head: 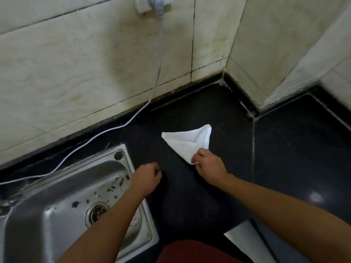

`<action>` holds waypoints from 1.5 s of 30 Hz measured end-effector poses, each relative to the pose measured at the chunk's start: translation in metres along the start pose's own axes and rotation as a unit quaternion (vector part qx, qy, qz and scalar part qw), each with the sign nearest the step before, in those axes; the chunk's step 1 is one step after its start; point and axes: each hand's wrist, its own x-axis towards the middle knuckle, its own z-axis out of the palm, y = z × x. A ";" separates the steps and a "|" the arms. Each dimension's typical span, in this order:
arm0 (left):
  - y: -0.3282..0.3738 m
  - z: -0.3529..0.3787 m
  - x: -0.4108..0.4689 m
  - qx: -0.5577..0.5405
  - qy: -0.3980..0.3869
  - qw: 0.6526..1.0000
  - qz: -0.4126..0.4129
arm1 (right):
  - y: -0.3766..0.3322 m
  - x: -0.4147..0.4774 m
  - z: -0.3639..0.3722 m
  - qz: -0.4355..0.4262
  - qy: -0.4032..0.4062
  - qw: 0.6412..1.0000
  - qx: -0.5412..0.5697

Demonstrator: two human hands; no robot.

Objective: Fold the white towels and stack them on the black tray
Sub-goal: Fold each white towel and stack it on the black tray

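My right hand (206,164) pinches the white towel (187,142) mid-table (284,149), left hand (147,176) loosely curled, empty; I'd line corners up before creasing.

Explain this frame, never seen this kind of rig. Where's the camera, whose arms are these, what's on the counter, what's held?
No machine here: a person works bare-handed. The single picture comes from a wide-angle camera worn on their head, looking forward and down. The right hand pinches the near corner of a white towel, which is folded into a triangle and lies on the black countertop. The left hand is loosely curled and holds nothing. It is beside the stainless steel sink, whose basin is speckled with debris. A white cable runs from a plug on the tiled wall down along the counter.
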 end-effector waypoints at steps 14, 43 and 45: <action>0.010 0.046 -0.039 -0.003 -0.007 0.998 0.061 | -0.009 -0.100 -0.004 0.137 -0.130 0.982 0.031; 0.083 0.074 -0.012 0.065 -0.076 0.990 0.104 | 0.107 -0.008 -0.044 0.310 -0.081 0.947 -0.007; 0.083 0.076 -0.011 0.069 -0.074 0.990 0.101 | 0.110 -0.011 -0.042 0.307 -0.102 0.946 -0.036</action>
